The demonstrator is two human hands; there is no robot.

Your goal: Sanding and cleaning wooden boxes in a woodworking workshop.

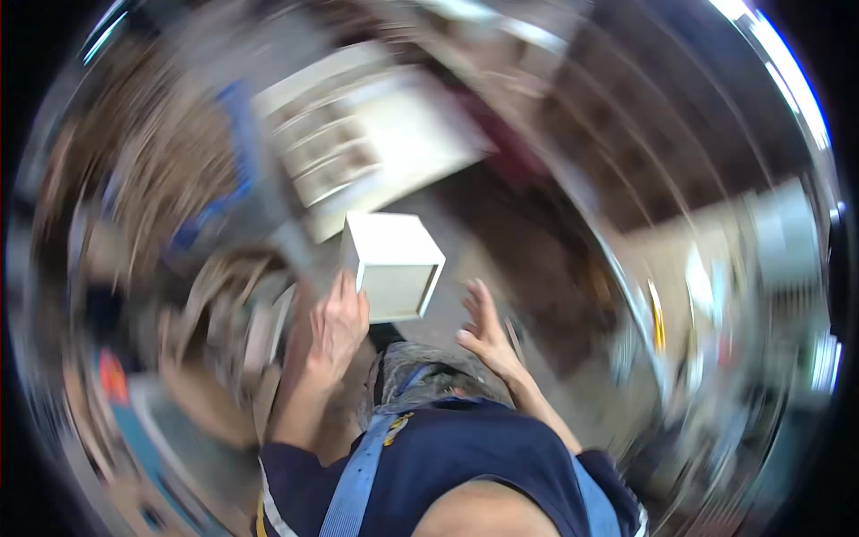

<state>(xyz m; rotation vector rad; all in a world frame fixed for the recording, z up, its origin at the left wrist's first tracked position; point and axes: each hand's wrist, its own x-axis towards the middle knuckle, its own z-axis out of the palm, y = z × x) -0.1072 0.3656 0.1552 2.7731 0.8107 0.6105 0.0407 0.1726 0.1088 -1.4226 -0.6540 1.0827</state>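
Note:
A white box (398, 240) with a recessed, paler-green face toward me is up in front of my body. My left hand (338, 318) grips its left side, fingers along the edge and the thumb side hidden behind it. My right hand (484, 327) is a short way right of the box, not touching it, with its fingers stretched apart and nothing in them. Beyond the box stands a white board or table (420, 125) with a row of box-like compartments (327, 152) on its left part; blur hides their details.
Much of the surroundings is smeared by motion. To the left are a blue-edged crate (240, 134) and a heap of brown strips (170, 170). A dark red piece (501, 134) lies past the white board. Large brown stacked panels (680, 107) rise at the far right.

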